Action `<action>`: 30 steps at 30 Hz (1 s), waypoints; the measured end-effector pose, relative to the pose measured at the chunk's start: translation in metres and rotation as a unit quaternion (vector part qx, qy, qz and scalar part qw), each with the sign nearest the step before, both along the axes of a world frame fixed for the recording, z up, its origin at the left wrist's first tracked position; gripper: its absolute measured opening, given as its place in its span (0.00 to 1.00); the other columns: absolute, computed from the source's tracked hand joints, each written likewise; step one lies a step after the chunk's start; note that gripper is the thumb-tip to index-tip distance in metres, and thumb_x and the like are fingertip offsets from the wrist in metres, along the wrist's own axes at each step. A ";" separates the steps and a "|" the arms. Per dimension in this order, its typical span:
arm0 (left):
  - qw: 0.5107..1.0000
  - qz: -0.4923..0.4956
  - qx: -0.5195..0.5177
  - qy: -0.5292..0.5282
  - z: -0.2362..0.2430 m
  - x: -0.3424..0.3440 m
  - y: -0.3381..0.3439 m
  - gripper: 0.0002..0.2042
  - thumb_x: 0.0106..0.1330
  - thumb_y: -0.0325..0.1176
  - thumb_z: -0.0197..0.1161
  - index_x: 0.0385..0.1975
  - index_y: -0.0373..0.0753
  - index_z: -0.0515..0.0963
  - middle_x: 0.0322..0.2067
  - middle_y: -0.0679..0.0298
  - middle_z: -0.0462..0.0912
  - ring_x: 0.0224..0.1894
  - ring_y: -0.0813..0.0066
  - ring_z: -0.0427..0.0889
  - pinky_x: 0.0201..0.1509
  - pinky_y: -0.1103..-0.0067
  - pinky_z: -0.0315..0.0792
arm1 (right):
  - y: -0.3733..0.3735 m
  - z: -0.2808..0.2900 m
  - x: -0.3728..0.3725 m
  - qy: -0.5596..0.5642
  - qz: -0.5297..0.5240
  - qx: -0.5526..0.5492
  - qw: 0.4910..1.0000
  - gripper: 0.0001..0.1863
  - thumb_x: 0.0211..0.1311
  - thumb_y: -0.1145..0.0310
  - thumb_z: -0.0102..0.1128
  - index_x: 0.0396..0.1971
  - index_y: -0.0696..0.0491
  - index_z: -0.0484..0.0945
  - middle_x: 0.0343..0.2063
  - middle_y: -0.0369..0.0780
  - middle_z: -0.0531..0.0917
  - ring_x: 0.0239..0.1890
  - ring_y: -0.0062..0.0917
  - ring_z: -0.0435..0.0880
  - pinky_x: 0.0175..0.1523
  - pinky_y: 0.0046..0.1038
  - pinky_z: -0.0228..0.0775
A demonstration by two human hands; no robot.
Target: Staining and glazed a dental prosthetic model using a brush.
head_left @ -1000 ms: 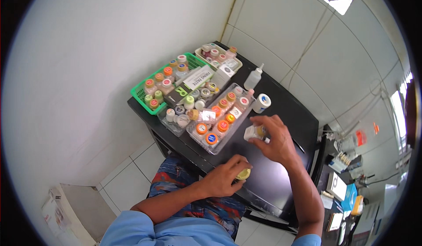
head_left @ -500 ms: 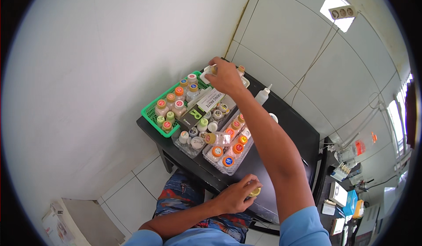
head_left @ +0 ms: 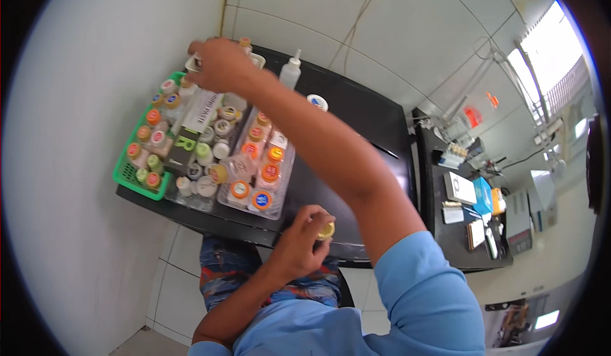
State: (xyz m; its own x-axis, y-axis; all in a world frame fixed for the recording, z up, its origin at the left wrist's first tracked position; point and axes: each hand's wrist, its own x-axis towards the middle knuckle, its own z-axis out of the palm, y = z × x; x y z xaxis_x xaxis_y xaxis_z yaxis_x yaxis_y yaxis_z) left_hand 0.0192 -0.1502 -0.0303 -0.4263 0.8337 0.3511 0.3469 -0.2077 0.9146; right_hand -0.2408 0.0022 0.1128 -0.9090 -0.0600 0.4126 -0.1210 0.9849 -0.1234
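My left hand (head_left: 299, 244) is curled round a small jar with a gold lid (head_left: 326, 231), just above the table's front edge. My right arm stretches across to the far left corner of the table, where my right hand (head_left: 223, 66) is over a white tray (head_left: 257, 60). Its thumb and fingers are bent round something I cannot make out, largely hidden by the hand. Close to its thumb is the far end of a green basket (head_left: 143, 194) of capped bottles. A clear bottle with a tan cap (head_left: 240, 166) lies across a clear plastic tray (head_left: 275, 211) of orange-capped jars.
A dark box (head_left: 180, 152) and a white box (head_left: 202, 111) lie among small jars between the basket and clear tray. A white squeeze bottle (head_left: 290, 72) and a round white lid (head_left: 317, 102) stand on the black table (head_left: 356, 123). Another desk (head_left: 433, 228) is at right.
The view has swung to the right, so the table sits further left in it. My right hand remains at the far corner, and my left still holds the gold-lidded jar.
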 end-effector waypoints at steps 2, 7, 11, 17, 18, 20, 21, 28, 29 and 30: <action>1.000 0.003 0.009 0.000 0.006 0.002 0.002 0.22 0.64 0.24 0.73 0.58 0.39 0.79 0.63 0.48 0.76 0.57 0.47 0.85 0.63 0.63 0.79 | 0.037 0.027 0.059 0.054 0.037 -0.074 0.995 0.24 0.63 0.55 0.75 0.53 0.53 0.86 0.39 0.49 0.92 0.46 0.48 0.92 0.54 0.45 0.85; 0.997 0.040 0.057 0.017 0.005 0.003 0.005 0.21 0.63 0.24 0.74 0.56 0.36 0.78 0.51 0.50 0.83 0.51 0.50 0.87 0.60 0.65 0.80 | 0.120 0.042 0.220 -0.037 -0.049 -0.058 0.996 0.12 0.67 0.67 0.69 0.47 0.54 0.88 0.33 0.47 0.90 0.34 0.44 0.90 0.44 0.40 0.81; 0.999 0.031 0.001 -0.015 0.014 0.001 0.001 0.23 0.64 0.24 0.75 0.59 0.34 0.76 0.43 0.53 0.86 0.45 0.61 0.89 0.54 0.70 0.81 | 0.179 -0.022 0.317 -0.104 -0.099 -0.053 0.988 0.08 0.65 0.71 0.69 0.42 0.55 0.88 0.33 0.45 0.88 0.37 0.45 0.89 0.45 0.41 0.81; 0.997 0.052 0.001 -0.057 0.013 0.005 0.004 0.32 0.66 0.23 0.74 0.70 0.33 0.70 0.47 0.53 0.86 0.50 0.70 0.88 0.58 0.72 0.81 | 0.194 -0.068 0.355 -0.154 -0.243 -0.024 0.957 0.12 0.64 0.63 0.73 0.43 0.54 0.91 0.40 0.44 0.87 0.47 0.45 0.88 0.54 0.45 0.80; 0.998 0.048 0.008 -0.049 0.013 0.005 0.006 0.33 0.66 0.23 0.74 0.71 0.33 0.70 0.48 0.52 0.86 0.51 0.69 0.88 0.59 0.72 0.81 | 0.196 -0.072 0.356 -0.144 -0.234 -0.025 0.961 0.12 0.65 0.64 0.73 0.43 0.54 0.92 0.39 0.44 0.87 0.47 0.45 0.88 0.54 0.45 0.80; 0.997 0.059 -0.007 -0.050 0.014 0.005 0.005 0.33 0.65 0.23 0.74 0.71 0.32 0.71 0.51 0.51 0.87 0.53 0.68 0.88 0.61 0.72 0.80 | 0.199 -0.082 0.355 -0.122 -0.229 -0.028 0.965 0.09 0.65 0.66 0.71 0.40 0.54 0.91 0.39 0.45 0.86 0.46 0.45 0.88 0.53 0.46 0.80; 0.997 0.061 -0.014 -0.038 0.013 0.005 0.006 0.32 0.65 0.23 0.75 0.71 0.32 0.72 0.51 0.51 0.87 0.53 0.68 0.88 0.61 0.72 0.80 | 0.201 -0.083 0.354 -0.122 -0.221 -0.032 0.967 0.09 0.65 0.66 0.71 0.40 0.54 0.91 0.39 0.45 0.86 0.46 0.45 0.88 0.53 0.46 0.80; 0.998 0.053 -0.030 -0.009 0.021 0.004 0.006 0.29 0.67 0.22 0.69 0.70 0.34 0.73 0.50 0.57 0.84 0.51 0.73 0.84 0.59 0.75 0.78 | 0.187 -0.080 0.366 -0.046 -0.136 -0.056 0.988 0.08 0.71 0.71 0.66 0.39 0.59 0.78 0.35 0.47 0.86 0.38 0.46 0.88 0.45 0.43 0.80; 0.998 0.058 -0.034 -0.009 0.022 0.003 0.005 0.29 0.67 0.22 0.69 0.70 0.34 0.73 0.50 0.57 0.84 0.51 0.73 0.84 0.59 0.75 0.78 | 0.175 -0.072 0.371 -0.019 -0.109 -0.117 0.987 0.08 0.73 0.72 0.65 0.41 0.60 0.75 0.34 0.47 0.86 0.35 0.45 0.88 0.41 0.41 0.81; 0.995 0.037 -0.034 -0.084 0.024 0.003 0.005 0.29 0.68 0.21 0.68 0.71 0.35 0.72 0.49 0.61 0.81 0.49 0.77 0.82 0.57 0.77 0.77 | 0.162 -0.062 0.377 -0.019 -0.104 -0.121 0.987 0.08 0.73 0.72 0.65 0.41 0.60 0.75 0.34 0.47 0.86 0.35 0.45 0.88 0.41 0.41 0.81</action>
State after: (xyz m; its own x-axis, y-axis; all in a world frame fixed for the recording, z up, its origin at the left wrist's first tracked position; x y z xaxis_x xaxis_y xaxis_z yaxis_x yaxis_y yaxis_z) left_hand 0.0224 -0.1452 -0.0063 -0.5360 0.8168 0.2132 0.2003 -0.1223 0.9721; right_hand 0.1365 0.1643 0.0505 -0.9067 0.2253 0.3566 0.0899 0.9292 -0.3585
